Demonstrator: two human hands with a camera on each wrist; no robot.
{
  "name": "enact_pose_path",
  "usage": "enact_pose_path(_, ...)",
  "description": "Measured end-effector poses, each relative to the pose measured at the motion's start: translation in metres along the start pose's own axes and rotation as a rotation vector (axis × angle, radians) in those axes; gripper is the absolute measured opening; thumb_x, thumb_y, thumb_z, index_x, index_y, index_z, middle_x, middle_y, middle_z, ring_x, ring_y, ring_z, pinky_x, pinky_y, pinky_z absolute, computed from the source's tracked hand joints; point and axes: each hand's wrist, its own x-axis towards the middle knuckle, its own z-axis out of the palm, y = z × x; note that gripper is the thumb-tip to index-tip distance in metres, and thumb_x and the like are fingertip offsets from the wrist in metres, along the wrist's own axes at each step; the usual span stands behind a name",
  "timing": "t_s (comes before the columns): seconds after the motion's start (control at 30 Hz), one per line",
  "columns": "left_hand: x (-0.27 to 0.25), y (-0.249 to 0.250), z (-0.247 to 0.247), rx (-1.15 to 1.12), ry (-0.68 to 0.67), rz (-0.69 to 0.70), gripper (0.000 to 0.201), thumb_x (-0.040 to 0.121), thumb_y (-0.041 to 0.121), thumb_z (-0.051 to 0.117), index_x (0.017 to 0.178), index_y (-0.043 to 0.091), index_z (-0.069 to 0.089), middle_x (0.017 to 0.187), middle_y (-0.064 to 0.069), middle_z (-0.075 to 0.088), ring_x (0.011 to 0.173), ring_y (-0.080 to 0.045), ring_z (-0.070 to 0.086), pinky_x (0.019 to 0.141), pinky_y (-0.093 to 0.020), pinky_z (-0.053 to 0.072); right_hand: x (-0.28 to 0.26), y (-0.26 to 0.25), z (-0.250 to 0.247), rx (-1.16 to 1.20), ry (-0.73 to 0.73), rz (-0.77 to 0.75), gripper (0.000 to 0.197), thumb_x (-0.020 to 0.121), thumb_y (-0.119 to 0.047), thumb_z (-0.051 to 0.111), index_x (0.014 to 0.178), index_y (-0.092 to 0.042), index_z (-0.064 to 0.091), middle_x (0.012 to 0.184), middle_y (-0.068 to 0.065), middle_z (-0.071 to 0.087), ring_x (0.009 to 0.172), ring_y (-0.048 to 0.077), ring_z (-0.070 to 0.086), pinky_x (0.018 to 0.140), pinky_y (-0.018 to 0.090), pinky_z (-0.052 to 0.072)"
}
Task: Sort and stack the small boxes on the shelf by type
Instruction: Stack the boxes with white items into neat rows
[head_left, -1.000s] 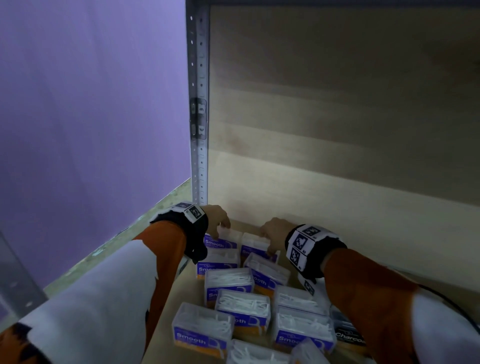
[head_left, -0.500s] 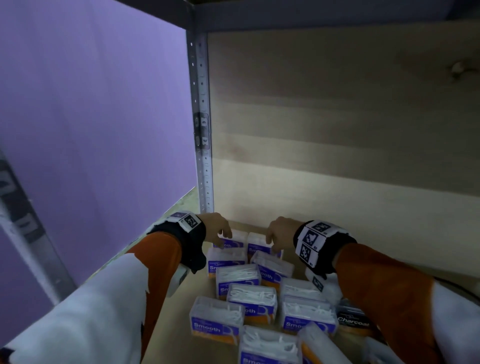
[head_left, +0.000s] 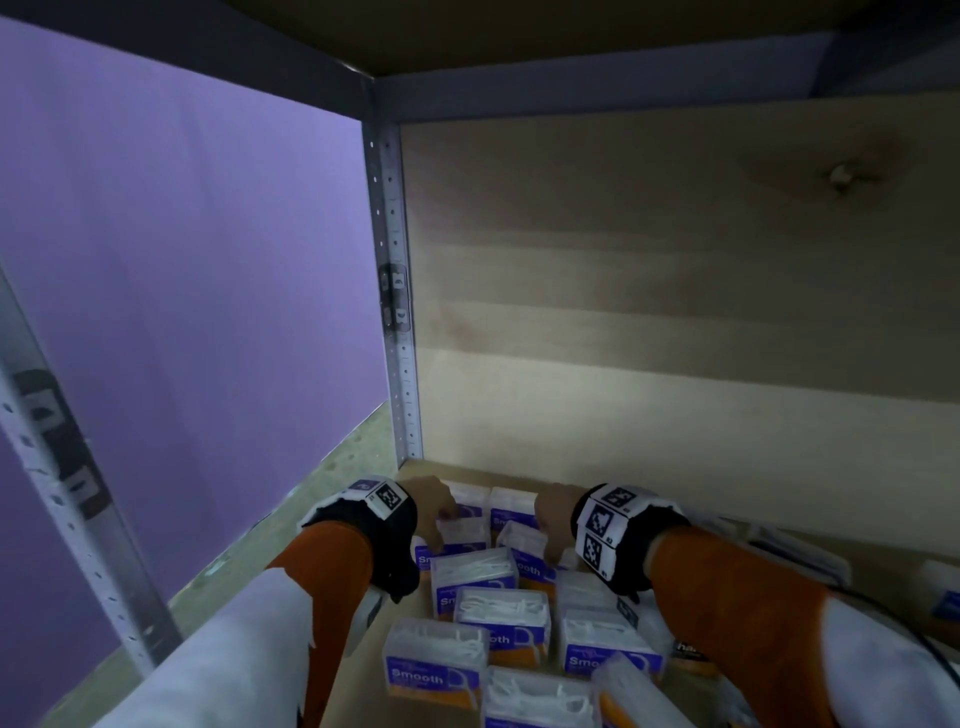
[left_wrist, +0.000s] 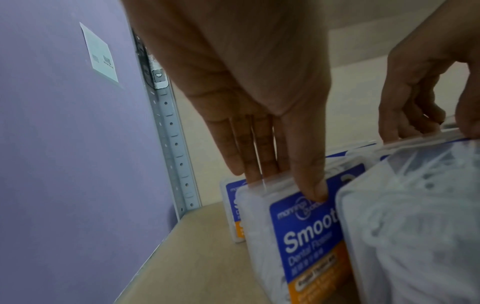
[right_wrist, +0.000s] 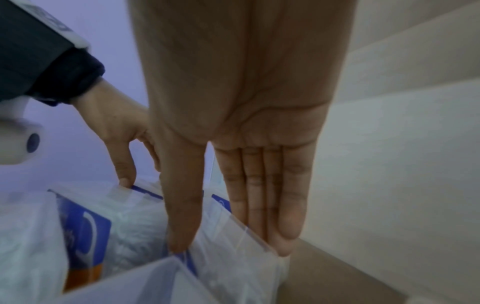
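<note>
Wooden shelf (head_left: 426, 470) with a purple wall beside it, seen from the head view: clear "Smooth" boxes (head_left: 435, 660) lie loose and unstacked, one dark "Charcoal"-looking box (head_left: 691, 656) at the right, so sorting looks barely begun. Left wrist view: left hand (left_wrist: 249, 86) pinches a box (left_wrist: 298, 236) near the back corner, thumb on its blue "Smooth Dental Flosser" label. Right wrist view: right hand (right_wrist: 241, 115) pinches a neighbouring box (right_wrist: 233, 246), thumb in front, straight fingers behind.

The floss boxes (head_left: 435, 660) were clear glossy plastic with smooth printed labels; the shelf board (left_wrist: 187, 257) was matt pale wood, its upright post (head_left: 397, 332) perforated dull metal.
</note>
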Motion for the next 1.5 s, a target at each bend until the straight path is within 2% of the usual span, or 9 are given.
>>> enact_pose_path(0.33,0.0,-0.004,-0.002,0.059,0.03,-0.027,0.05,0.087,0.015,0.063,0.134,0.008,0.049,0.135,-0.012,0.052,0.124,-0.026,0.049,0.099,-0.03,0.04,0.007,0.001,0.0,-0.036,0.01,-0.028,0.044,0.081,-0.023,0.069,0.121,-0.008,0.057,0.095,0.002,0.041,0.087,0.013,0.039,0.075,0.023,0.034)
enact_pose_path(0.53,0.003,-0.01,-0.001,0.122,0.055,-0.043,0.054,0.088,0.018,0.061,0.139,0.012,0.043,0.139,-0.011,0.043,0.127,-0.027,0.044,0.101,-0.031,0.038,0.015,-0.003,-0.006,-0.129,-0.104,-0.13,0.029,0.086,-0.019,0.065,0.069,-0.007,0.045,0.066,0.004,0.039,0.06,0.022,0.043,0.046,0.021,0.028)
enact_pose_path(0.67,0.005,-0.011,0.001,0.13,0.073,-0.036,0.054,0.088,0.016,0.06,0.14,0.012,0.042,0.139,-0.012,0.043,0.127,-0.027,0.044,0.101,-0.032,0.038,0.017,-0.005,-0.009,-0.193,-0.127,-0.185,0.028,0.086,-0.02,0.065,0.073,-0.007,0.045,0.066,0.002,0.034,0.052,0.008,0.024,0.046,0.018,0.022)
enact_pose_path(0.8,0.009,-0.011,0.001,0.144,0.075,-0.021,0.053,0.089,0.017,0.059,0.139,0.012,0.043,0.137,-0.012,0.043,0.126,-0.028,0.045,0.1,-0.035,0.039,0.019,-0.007,-0.01,-0.159,-0.14,-0.206,0.042,0.088,-0.018,0.064,0.116,0.012,0.055,0.067,0.004,0.033,0.052,0.009,0.023,0.047,0.019,0.021)
enact_pose_path(0.97,0.011,-0.012,0.003,0.153,0.087,-0.002,0.05,0.088,0.02,0.058,0.136,0.011,0.047,0.135,-0.013,0.046,0.123,-0.029,0.048,0.097,-0.036,0.041,0.015,-0.009,-0.014,-0.174,-0.144,-0.186,0.037,0.088,-0.018,0.063,0.112,0.01,0.057,0.081,0.017,0.052,0.067,0.023,0.038,0.046,0.018,0.02)
enact_pose_path(1.1,0.014,-0.015,0.005,0.135,0.105,0.01,0.046,0.089,0.021,0.058,0.133,0.011,0.051,0.134,-0.014,0.048,0.12,-0.029,0.05,0.096,-0.036,0.042,0.019,-0.01,-0.012,-0.191,-0.132,-0.178,0.033,0.089,-0.018,0.063,0.065,-0.005,0.043,0.061,0.0,0.028,0.051,0.014,0.027,0.045,0.02,0.021)
enact_pose_path(1.27,0.016,-0.018,0.007,0.137,0.099,0.027,0.047,0.089,0.02,0.057,0.135,0.014,0.05,0.134,-0.012,0.048,0.121,-0.027,0.049,0.095,-0.035,0.041,0.022,-0.009,-0.01,-0.189,-0.147,-0.185,0.048,0.088,-0.017,0.064,0.055,-0.012,0.028,0.06,0.0,0.029,0.05,0.01,0.026,0.045,0.02,0.022)
enact_pose_path(1.4,0.019,-0.021,0.007,0.141,0.114,0.048,0.047,0.09,0.019,0.055,0.137,0.015,0.049,0.136,-0.01,0.047,0.123,-0.025,0.046,0.096,-0.033,0.04,0.02,-0.01,-0.014,-0.137,-0.124,-0.145,0.022,0.087,-0.017,0.065,0.088,0.005,0.061,0.061,0.002,0.032,0.052,0.015,0.031,0.048,0.021,0.029)
enact_pose_path(1.5,0.023,-0.024,0.008,0.034,0.144,0.031,0.052,0.089,0.018,0.059,0.138,0.016,0.045,0.136,-0.009,0.046,0.123,-0.024,0.047,0.097,-0.029,0.04,0.024,-0.006,-0.013,-0.108,-0.116,-0.129,0.048,0.085,-0.02,0.067,0.121,0.01,0.056,0.088,0.018,0.055,0.078,0.022,0.045,0.074,0.034,0.05)
